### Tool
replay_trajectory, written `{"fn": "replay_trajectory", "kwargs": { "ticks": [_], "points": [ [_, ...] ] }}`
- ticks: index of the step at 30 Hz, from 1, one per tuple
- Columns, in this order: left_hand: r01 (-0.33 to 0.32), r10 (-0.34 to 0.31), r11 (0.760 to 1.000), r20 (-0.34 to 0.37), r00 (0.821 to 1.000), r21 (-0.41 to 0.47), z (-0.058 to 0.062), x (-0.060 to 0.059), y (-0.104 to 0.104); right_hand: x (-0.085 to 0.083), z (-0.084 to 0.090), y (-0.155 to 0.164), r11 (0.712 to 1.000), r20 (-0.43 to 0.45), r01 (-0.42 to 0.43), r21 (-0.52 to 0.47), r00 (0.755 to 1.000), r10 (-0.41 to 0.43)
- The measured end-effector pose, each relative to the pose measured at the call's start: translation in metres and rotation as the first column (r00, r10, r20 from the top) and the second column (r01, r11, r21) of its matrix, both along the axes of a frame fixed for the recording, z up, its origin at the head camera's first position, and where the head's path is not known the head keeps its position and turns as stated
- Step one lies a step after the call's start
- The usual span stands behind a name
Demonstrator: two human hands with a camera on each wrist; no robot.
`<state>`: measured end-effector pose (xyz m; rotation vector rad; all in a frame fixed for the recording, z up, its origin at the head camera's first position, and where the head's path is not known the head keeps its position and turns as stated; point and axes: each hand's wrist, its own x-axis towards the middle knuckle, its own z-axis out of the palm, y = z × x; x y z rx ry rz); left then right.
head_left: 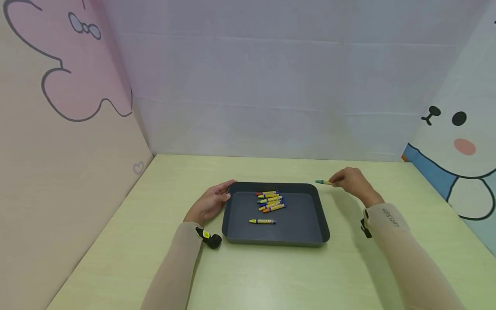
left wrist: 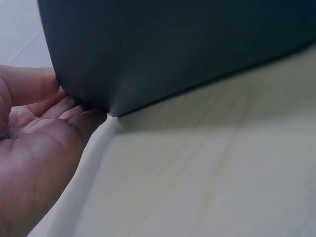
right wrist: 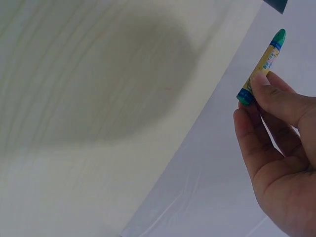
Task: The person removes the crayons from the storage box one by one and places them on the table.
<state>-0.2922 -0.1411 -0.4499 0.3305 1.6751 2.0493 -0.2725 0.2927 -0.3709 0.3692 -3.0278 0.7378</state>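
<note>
A dark grey tray (head_left: pixel 271 241) lies on the table, with several crayons (head_left: pixel 271 201) bunched together near its middle and back. Apart from them, one yellow-green crayon (head_left: pixel 262 221) lies closer to the front. My left hand (head_left: pixel 209 202) holds the tray's left side; in the left wrist view its thumb (left wrist: pixel 34 85) touches the wall and the other fingers reach the lower edge. Beyond the tray's back right corner, my right hand (head_left: pixel 350 183) pinches a green crayon (right wrist: pixel 261 66) between thumb and fingers, above the table, tip pointing left.
The pale wooden table (head_left: pixel 248 280) extends around the tray. A plain light sheet (head_left: pixel 248 107) hangs along the back edge. Printed panels stand at the left (head_left: pixel 77 172) and at the right (head_left: pixel 461 129). A strap is on each wrist.
</note>
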Motion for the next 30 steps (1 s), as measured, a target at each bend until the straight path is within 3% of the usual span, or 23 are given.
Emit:
{"fn": "replay_trajectory", "kwargs": {
  "ticks": [30],
  "points": [
    [-0.015,0.015,1.0,0.004,1.0,-0.002,0.006,0.005,0.0,-0.004,-0.03,0.008,0.998,-0.003,0.062,0.02,0.998,-0.062]
  ]
}}
